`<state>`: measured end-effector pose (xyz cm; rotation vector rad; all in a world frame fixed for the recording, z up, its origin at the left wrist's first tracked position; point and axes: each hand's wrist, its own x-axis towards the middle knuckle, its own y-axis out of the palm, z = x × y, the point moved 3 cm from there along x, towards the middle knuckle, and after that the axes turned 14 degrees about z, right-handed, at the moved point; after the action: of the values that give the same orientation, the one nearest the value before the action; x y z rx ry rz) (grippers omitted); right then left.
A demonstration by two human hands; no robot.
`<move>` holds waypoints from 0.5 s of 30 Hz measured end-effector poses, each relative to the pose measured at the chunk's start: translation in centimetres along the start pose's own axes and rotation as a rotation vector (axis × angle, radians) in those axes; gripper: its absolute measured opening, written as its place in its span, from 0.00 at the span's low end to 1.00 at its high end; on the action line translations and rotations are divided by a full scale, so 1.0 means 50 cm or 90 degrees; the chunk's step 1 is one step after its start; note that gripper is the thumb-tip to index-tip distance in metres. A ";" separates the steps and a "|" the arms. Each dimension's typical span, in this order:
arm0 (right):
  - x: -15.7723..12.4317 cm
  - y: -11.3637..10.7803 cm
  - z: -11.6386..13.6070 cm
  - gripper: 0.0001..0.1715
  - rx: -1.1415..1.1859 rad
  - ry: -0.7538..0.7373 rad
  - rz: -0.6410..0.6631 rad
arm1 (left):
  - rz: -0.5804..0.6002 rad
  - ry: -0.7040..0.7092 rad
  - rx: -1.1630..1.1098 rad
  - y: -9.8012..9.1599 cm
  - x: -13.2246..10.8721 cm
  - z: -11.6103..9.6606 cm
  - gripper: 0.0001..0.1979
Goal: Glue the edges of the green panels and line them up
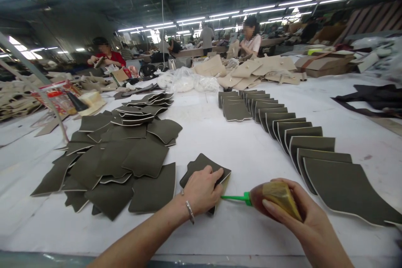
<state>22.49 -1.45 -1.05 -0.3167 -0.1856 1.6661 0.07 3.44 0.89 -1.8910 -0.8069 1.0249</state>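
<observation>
My left hand (202, 190) presses down on a dark olive cut piece (201, 166) lying on the white table (220, 134), fingers curled over its near edge. My right hand (301, 213) is wrapped round a glue bottle (276, 199) of amber liquid. Its green nozzle (235, 197) points left and meets the piece's edge just beside my left fingers. A silver bracelet (189, 211) sits on my left wrist.
A loose heap of olive pieces (116, 159) lies to the left. An overlapping row of the same pieces (295, 138) runs along the right. Beige pieces (251, 73) and plastic bags (185, 81) lie farther back. Other people work at distant tables.
</observation>
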 end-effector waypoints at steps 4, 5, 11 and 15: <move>-0.004 0.007 -0.008 0.33 0.032 0.000 0.042 | -0.005 -0.001 0.001 0.002 0.000 0.003 0.23; -0.006 0.008 -0.009 0.34 0.032 0.001 0.040 | -0.007 -0.001 0.000 0.002 0.000 0.004 0.23; -0.014 0.014 -0.006 0.30 0.026 -0.016 0.040 | -0.003 -0.006 -0.007 0.002 -0.001 0.004 0.23; -0.011 0.007 -0.014 0.32 -0.003 -0.026 0.044 | -0.001 -0.006 -0.009 0.001 -0.001 0.003 0.23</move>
<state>22.45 -2.08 -1.75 -0.2958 -0.2103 1.7413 -0.07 3.41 0.82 -1.8975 -0.8229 1.0307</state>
